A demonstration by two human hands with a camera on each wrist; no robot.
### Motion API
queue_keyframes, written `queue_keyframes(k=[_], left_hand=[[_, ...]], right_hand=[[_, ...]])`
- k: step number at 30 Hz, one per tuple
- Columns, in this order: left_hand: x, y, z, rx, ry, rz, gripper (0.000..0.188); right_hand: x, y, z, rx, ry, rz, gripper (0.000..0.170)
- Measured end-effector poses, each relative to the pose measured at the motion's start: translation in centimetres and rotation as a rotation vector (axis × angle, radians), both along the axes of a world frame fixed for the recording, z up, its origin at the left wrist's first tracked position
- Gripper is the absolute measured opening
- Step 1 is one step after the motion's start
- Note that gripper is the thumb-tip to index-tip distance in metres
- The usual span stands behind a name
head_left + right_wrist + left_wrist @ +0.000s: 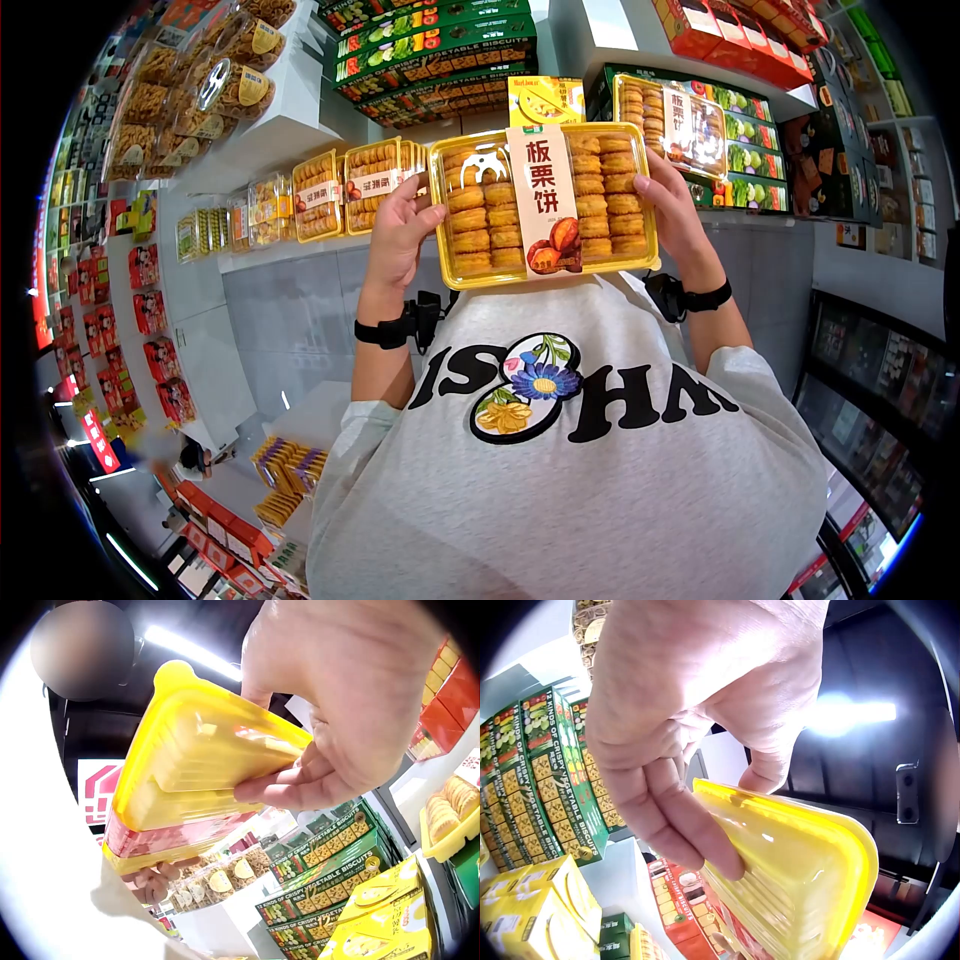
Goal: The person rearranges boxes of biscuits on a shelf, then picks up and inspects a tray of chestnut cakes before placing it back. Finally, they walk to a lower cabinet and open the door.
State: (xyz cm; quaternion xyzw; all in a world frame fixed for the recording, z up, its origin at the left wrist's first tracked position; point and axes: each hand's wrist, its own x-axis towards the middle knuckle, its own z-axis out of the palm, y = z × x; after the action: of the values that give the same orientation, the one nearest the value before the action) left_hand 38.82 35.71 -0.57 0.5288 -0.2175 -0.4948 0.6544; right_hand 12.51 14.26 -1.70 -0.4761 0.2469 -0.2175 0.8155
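Note:
A yellow plastic box of round pastries point(480, 225) with a clear lid and a paper band is held up in front of the person's chest. The left hand point(400, 232) grips its left edge, thumb on the lid side. In the left wrist view the fingers point(682, 814) of that hand press against the yellow underside point(810, 862). At the opposite edge the right hand point(677, 210) pinches the box between thumb and fingers. The right wrist view shows its fingers point(289, 787) curled beneath the tray's ribbed base point(202, 750).
Similar pastry boxes point(318, 195) stand on a low shelf at left, another point(672, 125) on green boxes at right. Green vegetable biscuit boxes point(435, 50) are stacked behind, near a yellow box point(545, 100). Clear snack tubs point(240, 88) fill the upper left; red boxes point(735, 40) the upper right.

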Motion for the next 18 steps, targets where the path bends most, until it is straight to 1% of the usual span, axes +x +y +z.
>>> queue_keyframes(k=[8, 15, 18], left_hand=[[0.0, 0.1, -1.2, -0.028, -0.052, -0.023, 0.057], [-0.2, 0.0, -1.0, -0.039, -0.072, -0.033, 0.057], [-0.1, 0.0, -0.9, 0.024, -0.037, 0.03, 0.055]], right_hand=[[-0.2, -0.2, 0.2, -0.018, -0.009, 0.018, 0.05], [-0.2, 0.0, 0.2, 0.013, -0.029, 0.021, 0.053], [0.0, 0.2, 0.3, 0.037, -0.028, 0.012, 0.053]])
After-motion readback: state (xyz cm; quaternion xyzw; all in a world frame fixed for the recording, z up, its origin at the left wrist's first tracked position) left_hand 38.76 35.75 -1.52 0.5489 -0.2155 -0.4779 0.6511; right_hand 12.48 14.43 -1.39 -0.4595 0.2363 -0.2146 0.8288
